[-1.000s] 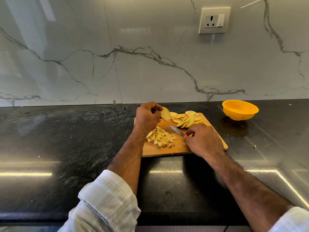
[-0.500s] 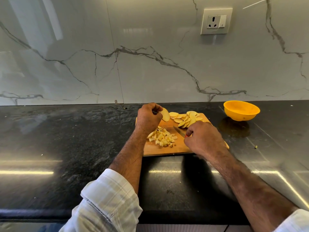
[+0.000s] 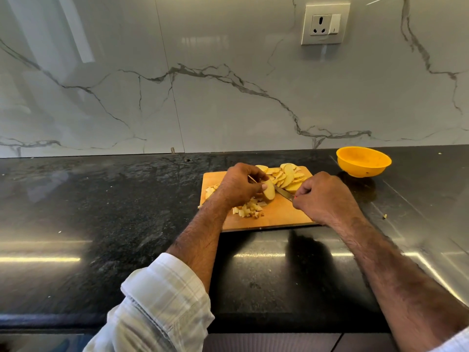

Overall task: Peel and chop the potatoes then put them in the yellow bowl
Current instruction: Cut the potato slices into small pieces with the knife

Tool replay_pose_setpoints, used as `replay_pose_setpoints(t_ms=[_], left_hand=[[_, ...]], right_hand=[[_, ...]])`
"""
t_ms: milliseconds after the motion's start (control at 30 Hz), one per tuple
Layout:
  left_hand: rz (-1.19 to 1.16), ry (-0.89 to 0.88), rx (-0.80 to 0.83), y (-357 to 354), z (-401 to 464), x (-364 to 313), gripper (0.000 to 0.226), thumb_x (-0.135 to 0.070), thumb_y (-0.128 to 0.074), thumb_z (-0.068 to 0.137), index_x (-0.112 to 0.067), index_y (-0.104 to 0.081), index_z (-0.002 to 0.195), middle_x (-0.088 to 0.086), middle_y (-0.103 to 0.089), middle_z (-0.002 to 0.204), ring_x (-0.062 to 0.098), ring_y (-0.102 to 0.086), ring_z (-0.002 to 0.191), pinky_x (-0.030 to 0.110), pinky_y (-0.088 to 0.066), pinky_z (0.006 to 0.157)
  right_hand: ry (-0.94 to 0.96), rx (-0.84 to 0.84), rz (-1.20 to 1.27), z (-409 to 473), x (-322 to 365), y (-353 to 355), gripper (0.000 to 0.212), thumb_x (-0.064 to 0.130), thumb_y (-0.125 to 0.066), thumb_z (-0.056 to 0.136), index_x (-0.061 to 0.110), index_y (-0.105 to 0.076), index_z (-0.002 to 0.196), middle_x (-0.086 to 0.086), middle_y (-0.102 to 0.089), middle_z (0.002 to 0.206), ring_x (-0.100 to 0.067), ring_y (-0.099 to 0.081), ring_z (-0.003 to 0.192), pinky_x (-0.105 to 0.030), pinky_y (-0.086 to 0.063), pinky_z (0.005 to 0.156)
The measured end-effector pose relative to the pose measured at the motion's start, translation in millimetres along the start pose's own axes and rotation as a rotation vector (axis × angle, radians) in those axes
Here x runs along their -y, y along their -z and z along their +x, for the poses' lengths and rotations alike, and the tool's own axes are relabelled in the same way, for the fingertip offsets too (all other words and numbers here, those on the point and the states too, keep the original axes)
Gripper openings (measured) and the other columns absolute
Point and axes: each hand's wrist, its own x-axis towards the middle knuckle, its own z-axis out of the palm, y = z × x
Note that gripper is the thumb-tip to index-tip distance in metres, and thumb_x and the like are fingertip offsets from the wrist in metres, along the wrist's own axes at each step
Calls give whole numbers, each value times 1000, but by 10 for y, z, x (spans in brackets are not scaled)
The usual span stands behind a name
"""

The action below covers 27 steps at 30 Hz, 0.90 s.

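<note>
1. A potato slice (image 3: 269, 190) stands on edge over the middle of the wooden cutting board (image 3: 279, 214), pinched in the grip of the left hand (image 3: 238, 185), thumb on its near face and the other fingers curled over its top.
2. The knife (image 3: 283, 192) lies low across the board just right of that slice, its blade tip reaching behind the slice; the right hand (image 3: 322, 196) is clenched around the handle, of which only a small red bit shows.
3. A heap of chopped potato pieces (image 3: 250, 209) sits on the board's near left part, below the left hand, with a few more pieces showing left of the wrist.
4. A fan of uncut potato slices (image 3: 286, 175) lies on the far part of the board, beyond the knife.
5. The yellow bowl (image 3: 363, 161) stands on the black bench (image 3: 101, 212) to the right of the board, apart from it, upright; nothing is visible inside.
6. A small potato scrap (image 3: 384, 216) lies on the bench right of the board.
7. On the marble wall behind is a socket plate (image 3: 325, 24).
</note>
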Motion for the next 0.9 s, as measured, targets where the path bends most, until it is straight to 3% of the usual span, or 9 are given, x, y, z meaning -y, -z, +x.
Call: replay_pose_setpoints(t_ms=[100,233,300,400,500,600,667,900], left_hand=[[143,17,38,-52,11,2,23,-28,-80,94,-37,-77,114,-12,-72,112,9,-67,102,48,-58,98],[395,45,17,-35,12,48,12,-40,-79,93,-43,-77,103,-20,-66,131,14,-54,130,65,-27,117],[411,44,34,-41,6,48,8,-46,-78,92,-41,-77,99,-21,-67,126,13,-54,129,69,-20,118],[413,37,63,-72,-3,55,26,-60,-81,83,-39,-75,96,-25,-66,109,8,-59,117,69,-21,117],[377,46,90,-69,20,90,27,-60,-85,79,-39,-75,92,-22,-69,105,6,-61,113,68,-24,116],[366,42,114,-28,12,72,26,-59,-85,80,-39,-77,95,-25,-70,107,3,-61,113,65,-22,116],[369,35,129,-3,4,60,25,-58,-83,83,-39,-78,98,-27,-69,111,2,-61,114,65,-21,116],[369,47,145,-1,-6,40,24,-55,-84,83,-39,-79,99,-23,-70,113,5,-60,117,71,-18,118]], right_hand=[[11,34,-25,-17,-7,-8,11,24,-79,79,26,-76,69,9,-72,69,-8,-67,67,-24,-52,54],[6,76,-51,-43,43,-97,2,27,-79,80,28,-77,79,11,-69,73,-7,-64,69,-21,-48,53],[4,88,-53,-55,71,-119,7,30,-79,80,29,-77,87,11,-68,78,-6,-63,70,-20,-46,53],[16,143,-88,-58,120,-104,15,31,-79,83,28,-77,97,9,-68,84,-8,-64,76,-22,-50,58],[46,136,-150,-83,152,-61,22,31,-76,86,25,-75,107,5,-68,89,-11,-64,79,-25,-54,63],[91,99,-177,-136,165,-23,31,28,-72,88,23,-73,119,2,-67,94,-13,-64,79,-24,-53,62],[110,123,-189,-173,194,-22,35,29,-70,89,24,-71,124,0,-69,100,-14,-65,83,-29,-60,70],[88,188,-257,-272,298,-116,38,37,-70,90,26,-66,126,2,-63,101,-16,-59,91,-31,-58,80]])
